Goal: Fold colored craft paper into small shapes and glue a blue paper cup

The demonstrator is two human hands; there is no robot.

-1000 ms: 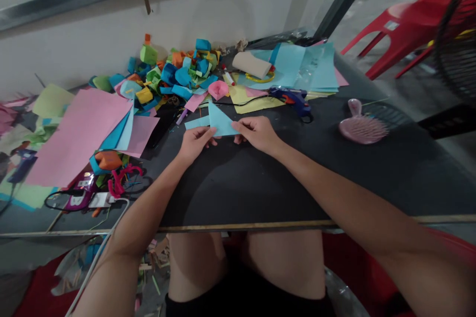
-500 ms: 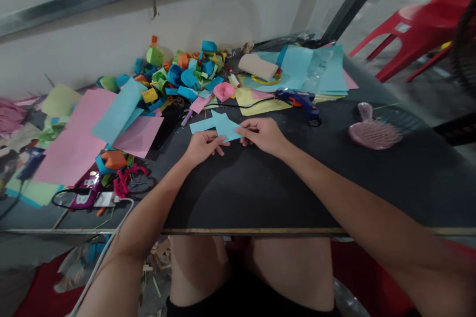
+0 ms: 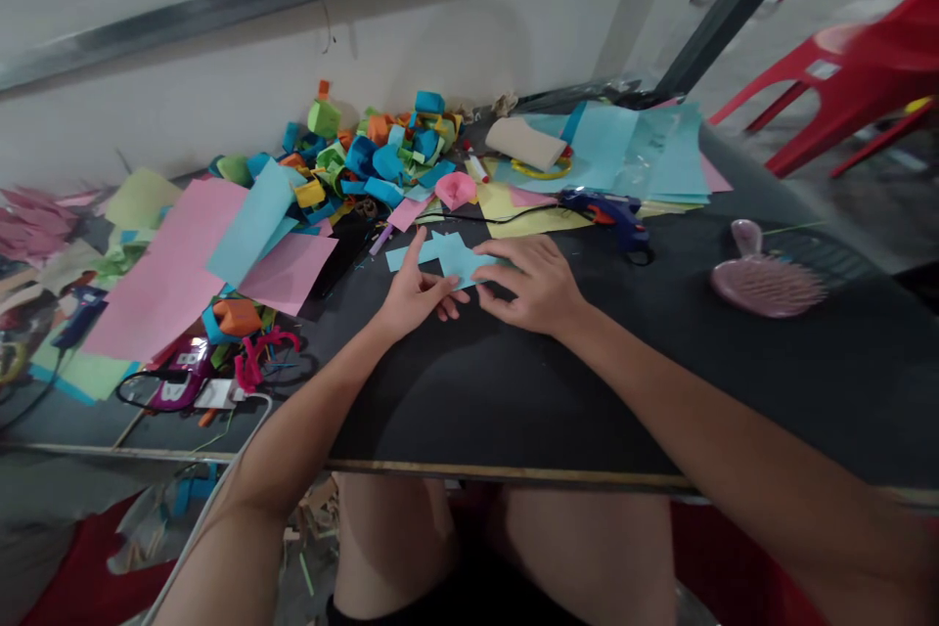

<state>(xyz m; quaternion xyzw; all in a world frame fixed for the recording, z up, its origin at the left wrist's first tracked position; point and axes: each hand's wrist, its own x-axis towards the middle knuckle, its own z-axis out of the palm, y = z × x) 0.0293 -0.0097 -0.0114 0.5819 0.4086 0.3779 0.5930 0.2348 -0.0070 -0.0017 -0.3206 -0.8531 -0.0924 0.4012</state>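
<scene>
A small folded light blue paper (image 3: 456,258) lies on the black table (image 3: 558,381) a little beyond the middle. My left hand (image 3: 415,290) rests on its left side, fingers stretched flat over it. My right hand (image 3: 532,282) presses its right side with fingers spread and lying flat. Another light blue scrap (image 3: 402,256) lies just left of the folded piece, partly under it.
A heap of folded coloured paper pieces (image 3: 367,156) sits at the back. Pink and blue sheets (image 3: 183,264) lie at left, more sheets (image 3: 623,152) at back right. A blue glue gun (image 3: 612,212), a pink hairbrush (image 3: 763,279) and red plastic chairs (image 3: 858,78) are nearby.
The blue paper went from being held up between pinched fingers to lying flat on the table under both hands. The camera view shifted slightly, and a blue sheet at left moved.
</scene>
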